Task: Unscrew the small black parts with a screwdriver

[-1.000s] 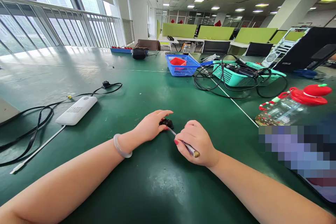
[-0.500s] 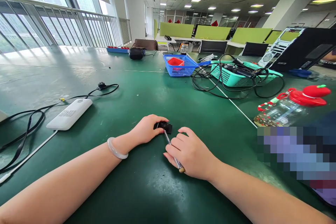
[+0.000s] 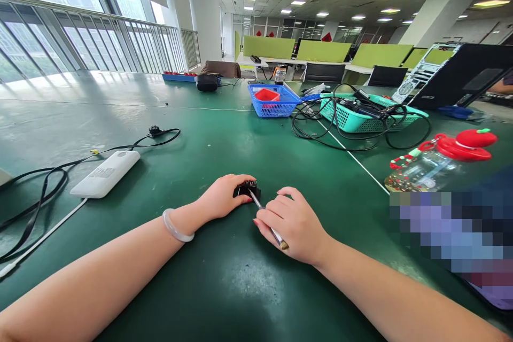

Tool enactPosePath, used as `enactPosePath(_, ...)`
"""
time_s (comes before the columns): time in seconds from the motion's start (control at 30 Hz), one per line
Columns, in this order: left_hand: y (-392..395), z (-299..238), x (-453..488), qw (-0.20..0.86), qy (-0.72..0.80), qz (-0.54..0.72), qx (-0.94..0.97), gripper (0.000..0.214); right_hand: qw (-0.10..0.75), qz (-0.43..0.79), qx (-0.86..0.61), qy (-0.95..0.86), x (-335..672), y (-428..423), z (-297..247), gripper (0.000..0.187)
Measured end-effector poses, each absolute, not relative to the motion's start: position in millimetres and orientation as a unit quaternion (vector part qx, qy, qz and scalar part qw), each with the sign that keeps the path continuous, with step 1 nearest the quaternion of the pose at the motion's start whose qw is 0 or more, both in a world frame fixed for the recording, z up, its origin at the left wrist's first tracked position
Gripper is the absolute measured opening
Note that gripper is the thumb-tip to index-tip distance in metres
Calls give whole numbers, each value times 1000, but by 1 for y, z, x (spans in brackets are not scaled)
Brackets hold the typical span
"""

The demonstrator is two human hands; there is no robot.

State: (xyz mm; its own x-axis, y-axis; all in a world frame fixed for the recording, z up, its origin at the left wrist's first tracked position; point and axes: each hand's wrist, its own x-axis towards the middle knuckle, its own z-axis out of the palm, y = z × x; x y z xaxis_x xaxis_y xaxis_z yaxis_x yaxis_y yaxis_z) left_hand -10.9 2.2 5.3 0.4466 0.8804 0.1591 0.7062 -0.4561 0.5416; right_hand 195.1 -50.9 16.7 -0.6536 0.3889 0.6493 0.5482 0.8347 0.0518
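My left hand [image 3: 224, 196] is closed around one end of a small black part [image 3: 252, 187], thumb below and fingers above. Its exact kind is too small to make out. In my right hand [image 3: 290, 224] is a slim screwdriver [image 3: 278, 236] with a metal shaft and a brass-coloured end, held slantwise between thumb and fingers. The tip meets the near side of the black part, by my left thumb. My fingers hide some of the part and the middle of the screwdriver.
A white power adapter [image 3: 106, 173] and black cable [image 3: 64, 171] lie left. Further back are a blue basket [image 3: 274, 109] with a red tray [image 3: 267, 95], and a green basket [image 3: 352, 122] heaped with cables. A red-lidded bottle [image 3: 436, 165] and a blurred-out patch are at right.
My right hand has moved slightly up and right, and the screwdriver now lies flatter. The black part has tilted a little in my left hand, which stays nearly in place.
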Motion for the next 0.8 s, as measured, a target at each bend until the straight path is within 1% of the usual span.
enactPosePath(0.1, 3, 4, -11, 227, 477, 228, 818, 51, 360, -72, -280, -887, 200, -44, 15, 18)
enactPosePath(0.2, 0, 6, -10, 223, 478, 224, 819, 56, 418, 31, -339, -842, 206, -33, 11, 18)
enactPosePath(0.33, -4, 8, -11, 203, 477, 206, 830, 58, 502, 203, -459, -704, 211, -24, 7, 31)
enactPosePath(0.4, -4, 8, -11, 199, 480, 194, 832, 55, 527, 272, -477, -649, 212, -24, 6, 39)
enactPosePath(0.5, -3, 7, -12, 188, 481, 184, 836, 46, 520, 317, -466, -642, 210, -26, 6, 44)
enactPosePath(0.67, -1, 10, -11, 182, 474, 181, 843, 38, 478, 361, -471, -647, 205, -24, 5, 45)
enactPosePath(0.73, -1, 11, -10, 182, 471, 182, 844, 37, 472, 358, -476, -650, 203, -23, 7, 44)
enactPosePath(0.8, -1, 12, -10, 181, 472, 179, 844, 37, 456, 321, -476, -680, 202, -24, 10, 42)
